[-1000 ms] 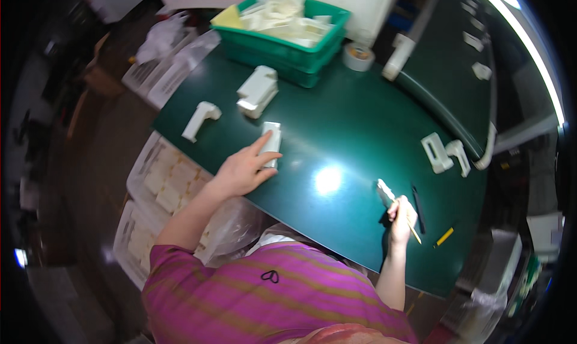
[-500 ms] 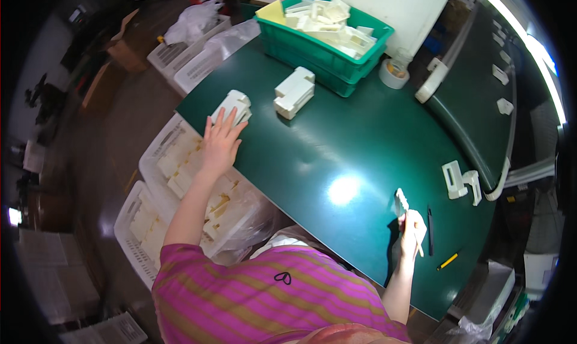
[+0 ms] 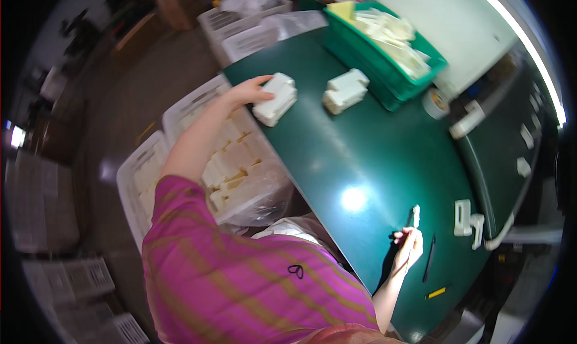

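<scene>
My left hand (image 3: 247, 92) is at the table's left edge, its thumb and fingers closed round the side of a stack of white plastic parts (image 3: 276, 101). A second, similar white stack (image 3: 346, 91) stands on the green table to the right of it. Over the right part of the table, my right hand (image 3: 409, 248) is closed in a pinch on a small, narrow white plastic piece (image 3: 416, 214), which sticks up past the fingertips. Beside that hand lie a dark pen-like tool (image 3: 429, 258) and a short yellow one (image 3: 435, 293).
A green crate (image 3: 387, 73) full of white parts stands at the back, next to a tape roll (image 3: 436, 103). Two loose white parts (image 3: 462, 218) lie near the conveyor belt (image 3: 499, 146). White bins (image 3: 174, 112) of parts stand left, below table height.
My left hand has gone from lying spread on the white stack to gripping its side. The view has turned, shifting the table rightward. My right hand still holds the small piece, now more upright.
</scene>
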A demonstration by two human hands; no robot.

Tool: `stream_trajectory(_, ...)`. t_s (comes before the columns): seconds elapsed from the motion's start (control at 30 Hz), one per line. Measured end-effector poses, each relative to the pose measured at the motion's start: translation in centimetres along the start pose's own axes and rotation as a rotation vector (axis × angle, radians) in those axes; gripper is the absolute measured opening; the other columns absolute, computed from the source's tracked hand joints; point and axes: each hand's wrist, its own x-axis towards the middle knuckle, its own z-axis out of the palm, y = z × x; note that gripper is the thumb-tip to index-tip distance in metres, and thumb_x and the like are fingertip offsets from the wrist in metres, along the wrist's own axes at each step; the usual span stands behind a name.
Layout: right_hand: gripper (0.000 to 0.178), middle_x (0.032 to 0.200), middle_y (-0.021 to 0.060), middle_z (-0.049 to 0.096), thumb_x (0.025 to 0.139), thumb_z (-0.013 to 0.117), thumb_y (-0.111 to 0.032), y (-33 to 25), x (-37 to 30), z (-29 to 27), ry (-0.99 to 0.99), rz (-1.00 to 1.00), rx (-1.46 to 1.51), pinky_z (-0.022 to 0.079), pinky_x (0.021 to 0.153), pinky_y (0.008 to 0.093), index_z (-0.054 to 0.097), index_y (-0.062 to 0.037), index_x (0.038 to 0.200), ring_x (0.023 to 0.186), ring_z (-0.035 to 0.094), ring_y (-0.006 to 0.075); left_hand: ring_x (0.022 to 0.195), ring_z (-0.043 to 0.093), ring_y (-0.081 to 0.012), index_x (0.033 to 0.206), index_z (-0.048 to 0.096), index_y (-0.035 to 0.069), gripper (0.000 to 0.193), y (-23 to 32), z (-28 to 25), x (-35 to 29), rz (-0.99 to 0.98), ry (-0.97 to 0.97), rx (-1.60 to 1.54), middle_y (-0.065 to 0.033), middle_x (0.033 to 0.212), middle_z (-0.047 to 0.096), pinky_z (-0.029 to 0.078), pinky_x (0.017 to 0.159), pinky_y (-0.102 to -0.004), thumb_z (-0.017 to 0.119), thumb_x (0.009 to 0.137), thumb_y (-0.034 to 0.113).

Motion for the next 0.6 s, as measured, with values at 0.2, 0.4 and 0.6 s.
stream_trajectory(0.2,0.022,0.063,0.0038,0.05,0.094,0.048,-0.019,1.6,-0.4,-0.8,0.045,-0.098,0.051,0.04,0.058,0.0232,0.054,-0.0008,0.083,0.057,0.044,0.0092,0.114,0.048,-0.0217,0.138,0.032,0.009,0.081,-4.5,0.4,-3.9,0.028,0.225,-0.383,-0.0076,0.126,0.049,0.039,0.095,-0.0374,0.075,0.07,0.01)
stream_trajectory(0.4,0.03,0.063,0.0031,0.05,0.097,0.043,-0.027,1.5,0.4,-0.7,-0.048,-0.147,-0.048,0.036,0.055,0.0208,0.053,-0.0019,0.086,0.054,0.042,0.0079,0.107,0.054,-0.0198,0.131,0.037,0.004,0.064,-15.3,-12.4,-24.7,0.037,0.957,-0.445,-0.0083,0.12,0.054,0.045,0.091,-0.0352,0.068,0.076,0.007)
stream_trajectory(0.6,0.032,0.065,0.0016,0.05,0.096,0.042,-0.03,1.1,0.6,0.2,-0.014,-0.162,-0.184,0.034,0.059,0.0216,0.054,-0.0033,0.085,0.056,0.041,0.0073,0.099,0.06,-0.0242,0.127,0.04,0.0,0.061,-30.8,-17.8,-42.3,-0.01,1.303,-0.653,-0.0147,0.113,0.057,0.052,0.082,-0.0379,0.07,0.074,0.004)
